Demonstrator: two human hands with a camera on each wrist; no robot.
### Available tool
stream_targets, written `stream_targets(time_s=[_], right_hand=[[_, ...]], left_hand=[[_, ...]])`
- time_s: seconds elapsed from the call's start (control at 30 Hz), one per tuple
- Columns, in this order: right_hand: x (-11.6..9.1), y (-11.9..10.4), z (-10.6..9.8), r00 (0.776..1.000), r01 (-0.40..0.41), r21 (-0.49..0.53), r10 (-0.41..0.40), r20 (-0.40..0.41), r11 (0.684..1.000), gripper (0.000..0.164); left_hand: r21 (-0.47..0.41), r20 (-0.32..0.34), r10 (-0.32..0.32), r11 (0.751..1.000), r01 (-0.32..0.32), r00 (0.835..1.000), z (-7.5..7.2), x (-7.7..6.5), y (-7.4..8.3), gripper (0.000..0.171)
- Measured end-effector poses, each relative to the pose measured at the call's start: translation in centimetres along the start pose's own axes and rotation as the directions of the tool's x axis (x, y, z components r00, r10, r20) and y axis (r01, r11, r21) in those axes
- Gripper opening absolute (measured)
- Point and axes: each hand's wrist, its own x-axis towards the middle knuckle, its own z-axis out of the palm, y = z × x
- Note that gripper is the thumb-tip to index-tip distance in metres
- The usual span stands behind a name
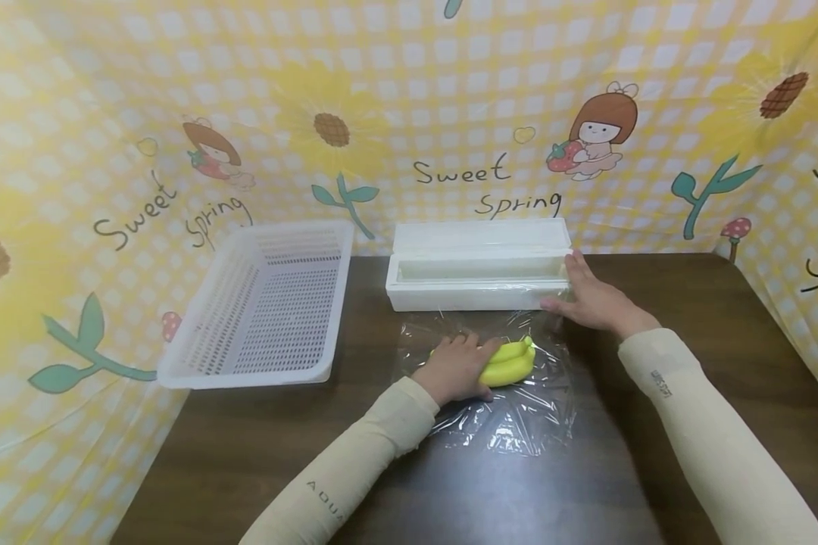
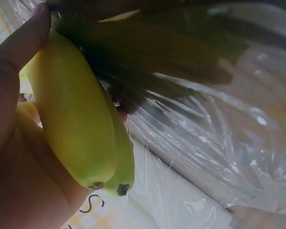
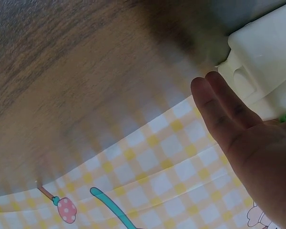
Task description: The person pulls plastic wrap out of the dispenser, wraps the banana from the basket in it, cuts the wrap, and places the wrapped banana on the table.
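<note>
A pair of yellow bananas lies on a sheet of clear plastic wrap. My left hand grips them from above at their left part; the left wrist view shows thumb and palm around the bananas. Beyond the wrap stands a long white box, its lid raised at the back. Against the box's right end my right hand touches, thumb at the front corner. Straight fingers of that hand show beside the box in the right wrist view.
A white perforated plastic basket stands at the left of the dark wooden table. Behind the table hangs a yellow checked cloth with printed flowers and figures, close to the box's lid.
</note>
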Motion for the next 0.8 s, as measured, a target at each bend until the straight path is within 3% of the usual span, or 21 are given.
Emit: stream_targets(time_s=[0.33, 0.53, 0.67, 0.8], right_hand=[[-0.1, 0.0, 0.4, 1.0, -0.019, 0.025, 0.019, -0.002, 0.999, 0.111], [-0.1, -0.2, 0.5, 0.998, -0.056, 0.029, 0.057, -0.02, 0.998, 0.108], [-1.1, -1.0, 0.0, 0.994, -0.076, 0.041, 0.08, -0.081, 0.996, 0.106], [-3.4, -2.2, -0.4, 0.978, -0.041, 0.043, 0.048, -0.204, 0.998, 0.097]], left_hand=[[0.0, 0.003, 0.034, 0.999, -0.034, 0.999, 0.2, -0.4, -0.4, 0.093], [0.009, -0.028, 0.053, 0.999, -0.053, 0.998, 0.4, -0.6, -0.9, 0.095], [-0.017, -0.081, 0.051, 0.998, -0.053, 0.995, -0.1, -1.2, -1.4, 0.095], [-0.069, -0.12, 0.035, 0.997, -0.043, 0.992, -0.8, -3.1, -2.5, 0.093]])
